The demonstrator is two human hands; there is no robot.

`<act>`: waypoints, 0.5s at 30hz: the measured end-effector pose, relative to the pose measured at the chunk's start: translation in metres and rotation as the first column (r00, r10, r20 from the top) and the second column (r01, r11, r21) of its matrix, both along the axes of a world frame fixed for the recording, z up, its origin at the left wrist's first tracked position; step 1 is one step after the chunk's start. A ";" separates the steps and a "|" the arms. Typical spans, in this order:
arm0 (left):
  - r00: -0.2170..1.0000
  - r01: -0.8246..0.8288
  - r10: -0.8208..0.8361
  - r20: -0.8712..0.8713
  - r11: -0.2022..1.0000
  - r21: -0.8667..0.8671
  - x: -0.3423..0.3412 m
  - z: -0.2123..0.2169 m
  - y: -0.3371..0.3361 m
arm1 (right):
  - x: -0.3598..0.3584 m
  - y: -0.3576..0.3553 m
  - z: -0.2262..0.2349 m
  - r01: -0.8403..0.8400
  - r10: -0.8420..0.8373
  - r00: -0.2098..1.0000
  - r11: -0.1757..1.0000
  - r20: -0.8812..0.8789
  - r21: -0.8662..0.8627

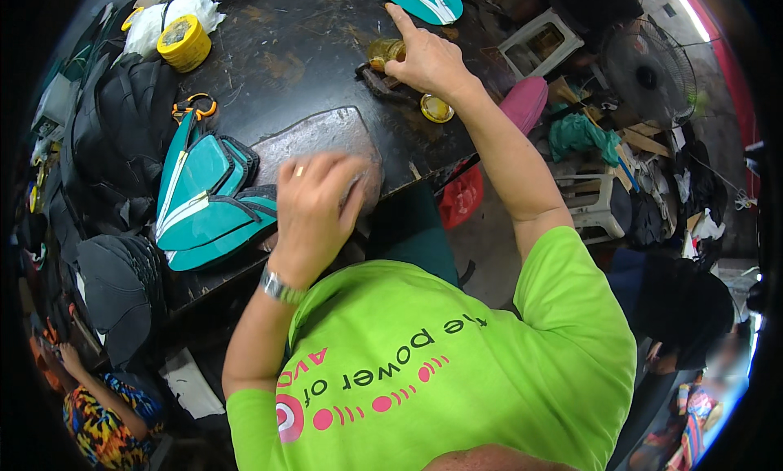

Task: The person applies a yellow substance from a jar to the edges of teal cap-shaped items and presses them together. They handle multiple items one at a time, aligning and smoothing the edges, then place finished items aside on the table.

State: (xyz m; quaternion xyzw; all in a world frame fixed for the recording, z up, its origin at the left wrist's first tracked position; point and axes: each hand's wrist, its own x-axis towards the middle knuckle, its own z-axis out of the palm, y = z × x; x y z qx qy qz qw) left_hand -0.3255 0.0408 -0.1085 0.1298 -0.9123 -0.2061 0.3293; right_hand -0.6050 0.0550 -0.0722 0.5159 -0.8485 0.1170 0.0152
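My right hand (431, 61) reaches to the far side of the dark table. Its index finger is stretched out, the tip beside a teal piece with white stripes (424, 0). Below that hand is a glass jar with yellowish contents (383, 53), next to a dark metal tool (379, 84). My left hand (316, 206), slightly blurred, hovers over a grey slab (314, 132) with its fingers loosely bent and apart; I see nothing in it. Left of the slab lie teal pieces with white stripes and dark edging (208, 202). Orange-handled scissors (196, 108) lie just beyond them.
A yellow round container (183, 43) and a yellow lid (437, 108) sit on the table. Black material (122, 137) and a stack of dark sole-shaped sheets (122, 296) crowd the left. A fan (648, 75) and plastic stools stand right. Another person (110, 414) is at lower left.
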 end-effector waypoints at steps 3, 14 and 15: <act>0.990 -0.002 -0.010 0.140 0.996 0.087 -0.054 0.000 -0.028 | 0.007 0.003 -0.005 -0.009 0.007 0.998 1.000 -0.068 -0.022; 0.878 0.029 -0.087 0.472 0.991 0.127 -0.123 -0.030 -0.036 | 0.006 0.017 -0.028 -0.089 0.063 0.986 0.981 -0.153 -0.174; 0.882 0.043 -0.101 0.461 0.990 0.135 -0.120 -0.030 -0.035 | 0.006 0.018 -0.031 -0.089 0.059 0.984 0.981 -0.170 -0.171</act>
